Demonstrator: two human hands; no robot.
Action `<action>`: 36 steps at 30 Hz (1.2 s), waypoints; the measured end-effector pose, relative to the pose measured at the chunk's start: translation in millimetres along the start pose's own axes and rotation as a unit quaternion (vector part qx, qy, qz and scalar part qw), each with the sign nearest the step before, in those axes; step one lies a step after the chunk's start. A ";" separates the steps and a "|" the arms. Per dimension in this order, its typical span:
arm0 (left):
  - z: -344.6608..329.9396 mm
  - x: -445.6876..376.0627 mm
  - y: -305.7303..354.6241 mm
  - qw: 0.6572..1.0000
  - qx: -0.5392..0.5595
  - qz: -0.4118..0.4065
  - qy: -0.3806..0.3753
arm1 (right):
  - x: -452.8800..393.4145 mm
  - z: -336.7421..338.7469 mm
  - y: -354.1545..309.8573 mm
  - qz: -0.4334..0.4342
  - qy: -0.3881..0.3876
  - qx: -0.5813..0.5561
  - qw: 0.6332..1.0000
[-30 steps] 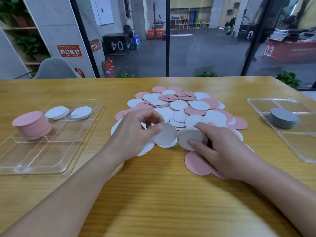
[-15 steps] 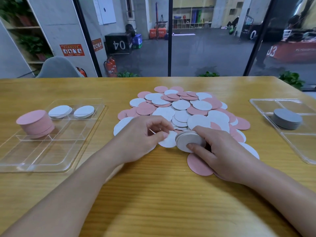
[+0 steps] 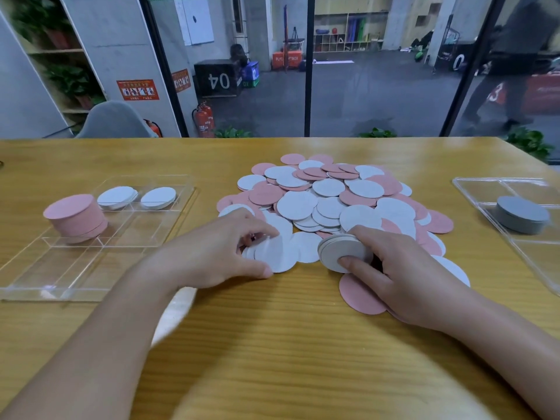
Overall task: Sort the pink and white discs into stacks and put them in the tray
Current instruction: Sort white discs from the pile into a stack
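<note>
A loose pile of pink and white discs (image 3: pixel 327 192) covers the middle of the table. My right hand (image 3: pixel 406 268) grips a thin stack of white discs (image 3: pixel 339 253), tilted on edge at the pile's near side, thumb on its face. My left hand (image 3: pixel 218 253) lies at the pile's near left edge, with thumb and curled fingers pinching overlapping white discs (image 3: pixel 275 256) that lie flat. The clear tray (image 3: pixel 36 268) on the left holds a tall pink stack (image 3: pixel 75 216) and two low white stacks (image 3: pixel 116 197) (image 3: pixel 159 197).
A second clear tray (image 3: pixel 521 253) at the right edge carries a grey stack (image 3: pixel 522 213). One white disc (image 3: pixel 172 313) lies partly under my left forearm. A pink disc (image 3: pixel 360 294) sits under my right hand. Glass wall behind the table's far edge.
My left hand brought a white disc to the stack in my right hand, then dropped back left onto flat white discs. The right hand's stack stayed put and looks thicker.
</note>
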State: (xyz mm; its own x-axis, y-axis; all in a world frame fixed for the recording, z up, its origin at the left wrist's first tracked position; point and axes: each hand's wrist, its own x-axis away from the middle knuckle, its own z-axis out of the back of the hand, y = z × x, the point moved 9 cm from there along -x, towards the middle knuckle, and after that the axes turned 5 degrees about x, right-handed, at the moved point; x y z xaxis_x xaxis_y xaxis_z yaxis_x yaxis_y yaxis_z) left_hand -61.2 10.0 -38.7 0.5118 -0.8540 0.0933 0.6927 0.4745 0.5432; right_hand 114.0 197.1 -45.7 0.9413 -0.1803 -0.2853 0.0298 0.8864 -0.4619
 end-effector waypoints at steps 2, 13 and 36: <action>-4.4 -3.1 4.1 1.000 0.008 -0.003 0.024 | 0.4 0.6 -0.4 -0.001 0.001 0.000 1.000; -19.3 -10.2 36.8 0.989 0.038 -0.077 0.124 | 0.9 0.8 -0.7 -0.003 -0.001 -0.002 1.000; -12.5 -16.0 11.7 0.990 0.034 -0.027 0.133 | 1.0 -0.1 -7.5 0.016 -0.002 0.008 1.000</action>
State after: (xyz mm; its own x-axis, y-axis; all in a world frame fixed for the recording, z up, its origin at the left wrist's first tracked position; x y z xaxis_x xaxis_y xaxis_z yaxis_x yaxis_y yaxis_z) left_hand -55.0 31.9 -44.3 0.5963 -0.7876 -0.1553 0.6919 0.4061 0.5970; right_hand 114.7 190.2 -42.6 0.9430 -0.1504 -0.2970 0.0047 0.8981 -0.4399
